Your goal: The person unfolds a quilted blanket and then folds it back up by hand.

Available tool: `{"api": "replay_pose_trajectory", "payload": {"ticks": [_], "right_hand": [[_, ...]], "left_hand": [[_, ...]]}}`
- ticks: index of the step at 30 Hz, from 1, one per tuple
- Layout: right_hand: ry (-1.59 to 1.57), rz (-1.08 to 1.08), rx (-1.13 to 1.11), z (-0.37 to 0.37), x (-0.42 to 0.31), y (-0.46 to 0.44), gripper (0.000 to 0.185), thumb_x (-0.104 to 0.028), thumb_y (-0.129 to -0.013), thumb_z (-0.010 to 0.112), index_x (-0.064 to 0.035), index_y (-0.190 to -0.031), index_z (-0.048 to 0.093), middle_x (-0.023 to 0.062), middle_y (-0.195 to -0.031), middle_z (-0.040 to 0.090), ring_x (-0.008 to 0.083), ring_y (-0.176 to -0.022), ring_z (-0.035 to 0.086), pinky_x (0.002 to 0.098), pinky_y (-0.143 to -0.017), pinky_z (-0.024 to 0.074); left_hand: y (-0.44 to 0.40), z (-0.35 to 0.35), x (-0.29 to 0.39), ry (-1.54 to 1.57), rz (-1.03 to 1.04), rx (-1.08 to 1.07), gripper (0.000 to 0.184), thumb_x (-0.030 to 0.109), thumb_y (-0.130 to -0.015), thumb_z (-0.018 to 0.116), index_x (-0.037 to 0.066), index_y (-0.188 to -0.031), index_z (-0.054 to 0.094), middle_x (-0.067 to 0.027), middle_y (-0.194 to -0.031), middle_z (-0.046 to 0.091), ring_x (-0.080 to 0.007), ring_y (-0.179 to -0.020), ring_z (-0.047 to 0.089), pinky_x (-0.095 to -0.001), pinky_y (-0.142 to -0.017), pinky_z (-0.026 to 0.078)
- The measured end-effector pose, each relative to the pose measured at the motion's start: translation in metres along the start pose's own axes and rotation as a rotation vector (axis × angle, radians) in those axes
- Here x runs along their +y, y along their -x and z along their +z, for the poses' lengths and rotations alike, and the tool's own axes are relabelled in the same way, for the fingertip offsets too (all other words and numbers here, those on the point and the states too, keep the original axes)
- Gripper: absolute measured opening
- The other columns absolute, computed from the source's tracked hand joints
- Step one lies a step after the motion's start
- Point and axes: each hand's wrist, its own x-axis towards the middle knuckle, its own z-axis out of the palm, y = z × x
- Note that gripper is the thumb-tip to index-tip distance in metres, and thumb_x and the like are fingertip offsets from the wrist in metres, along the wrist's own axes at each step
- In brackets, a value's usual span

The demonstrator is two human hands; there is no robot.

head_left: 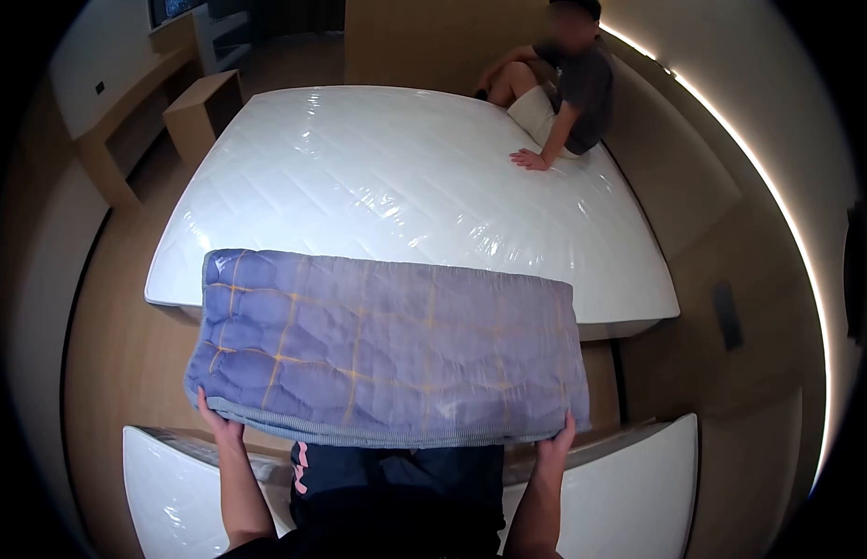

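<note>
A folded quilted pad (pixel 387 349), blue-purple with yellow plaid lines and a ribbed grey-blue edging, is stretched out in front of me between both hands. My left hand (pixel 219 417) grips its near left corner, thumb on the outside and the other fingers hidden under the fabric. At the near right corner my right hand (pixel 556 438) holds it the same way, its fingers mostly out of sight below. The pad's far side covers part of the near edge of a white mattress (pixel 377 177) in shiny clear plastic.
Another person (pixel 573 93) sits on the mattress's far right corner, one hand pressed on it. A second plastic-wrapped mattress (pixel 629 494) lies close around my legs. A wooden desk (pixel 126 121) and wooden stool (pixel 202 112) stand left; a padded headboard (pixel 675 140) runs along the right.
</note>
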Motion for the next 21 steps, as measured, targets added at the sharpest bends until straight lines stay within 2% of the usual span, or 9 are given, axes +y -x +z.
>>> {"api": "replay_pose_trajectory", "payload": {"ticks": [4, 7, 8, 12, 14, 17, 19, 21], "right_hand": [[0.029, -0.088, -0.047, 0.034, -0.023, -0.005, 0.062, -0.028, -0.090, 0.061, -0.0048, -0.144, 0.043, 0.0142, -0.146, 0.049, 0.0349, -0.134, 0.045, 0.0508, -0.114, 0.0346], [0.060, -0.104, -0.164, 0.100, -0.042, 0.005, 0.060, -0.024, -0.090, 0.061, 0.0002, -0.142, 0.043, 0.0168, -0.142, 0.051, 0.0347, -0.130, 0.048, 0.0486, -0.112, 0.0377], [0.069, -0.106, -0.207, 0.125, -0.045, 0.006, 0.060, -0.023, -0.090, 0.061, 0.0021, -0.141, 0.044, 0.0177, -0.140, 0.052, 0.0346, -0.128, 0.050, 0.0476, -0.111, 0.0394], [0.176, -0.211, -0.475, 0.223, -0.057, -0.030, 0.057, -0.018, -0.088, 0.061, 0.0027, -0.139, 0.046, 0.0169, -0.134, 0.056, 0.0323, -0.122, 0.055, 0.0452, -0.107, 0.0433], [0.171, -0.247, -0.463, 0.277, -0.076, -0.024, 0.052, -0.016, -0.087, 0.061, 0.0023, -0.134, 0.050, 0.0149, -0.130, 0.059, 0.0302, -0.120, 0.057, 0.0431, -0.106, 0.0443], [0.089, -0.237, -0.683, 0.299, -0.107, -0.054, 0.049, -0.018, -0.088, 0.063, 0.0021, -0.131, 0.052, 0.0137, -0.127, 0.061, 0.0293, -0.118, 0.058, 0.0423, -0.105, 0.0446], [0.082, -0.267, -0.706, 0.315, -0.117, -0.060, 0.048, -0.019, -0.089, 0.063, 0.0019, -0.131, 0.052, 0.0137, -0.127, 0.061, 0.0291, -0.118, 0.058, 0.0422, -0.105, 0.0452], [0.140, -0.259, -0.641, 0.327, -0.121, -0.072, 0.048, -0.021, -0.090, 0.064, 0.0018, -0.131, 0.052, 0.0139, -0.127, 0.061, 0.0291, -0.118, 0.058, 0.0424, -0.104, 0.0456]], "left_hand": [[-0.001, 0.029, 0.012, -0.025, -0.026, -0.111, 0.072, 0.048, -0.093, 0.058, 0.004, -0.148, 0.039, -0.0159, -0.150, 0.044, -0.0358, -0.134, 0.046, -0.0512, -0.114, 0.036], [-0.012, 0.050, 0.026, -0.086, -0.039, -0.134, 0.068, 0.045, -0.094, 0.058, 0.004, -0.146, 0.042, -0.0165, -0.146, 0.049, -0.0353, -0.131, 0.050, -0.0505, -0.112, 0.039], [-0.013, 0.066, 0.031, -0.117, -0.018, -0.174, 0.063, 0.043, -0.095, 0.057, 0.004, -0.144, 0.045, -0.0166, -0.142, 0.053, -0.0347, -0.129, 0.052, -0.0503, -0.110, 0.041], [-0.027, 0.124, 0.045, -0.102, 0.145, -0.294, 0.065, 0.042, -0.095, 0.059, 0.004, -0.145, 0.044, -0.0169, -0.145, 0.050, -0.0354, -0.131, 0.050, -0.0511, -0.112, 0.038], [-0.026, 0.156, 0.054, -0.071, 0.241, -0.386, 0.065, 0.044, -0.096, 0.056, 0.002, -0.144, 0.044, -0.0171, -0.146, 0.049, -0.0360, -0.131, 0.049, -0.0506, -0.112, 0.039], [0.029, 0.177, 0.066, 0.047, 0.268, -0.334, 0.066, 0.047, -0.097, 0.052, 0.003, -0.146, 0.041, -0.0165, -0.152, 0.043, -0.0364, -0.137, 0.043, -0.0516, -0.115, 0.034], [0.089, 0.194, 0.059, 0.146, 0.341, -0.167, 0.067, 0.049, -0.099, 0.048, 0.005, -0.149, 0.039, -0.0139, -0.156, 0.037, -0.0356, -0.141, 0.038, -0.0515, -0.118, 0.028], [0.121, 0.175, 0.046, 0.193, 0.374, -0.165, 0.066, 0.049, -0.100, 0.047, 0.007, -0.150, 0.038, -0.0117, -0.158, 0.035, -0.0351, -0.142, 0.036, -0.0510, -0.119, 0.025]]}}
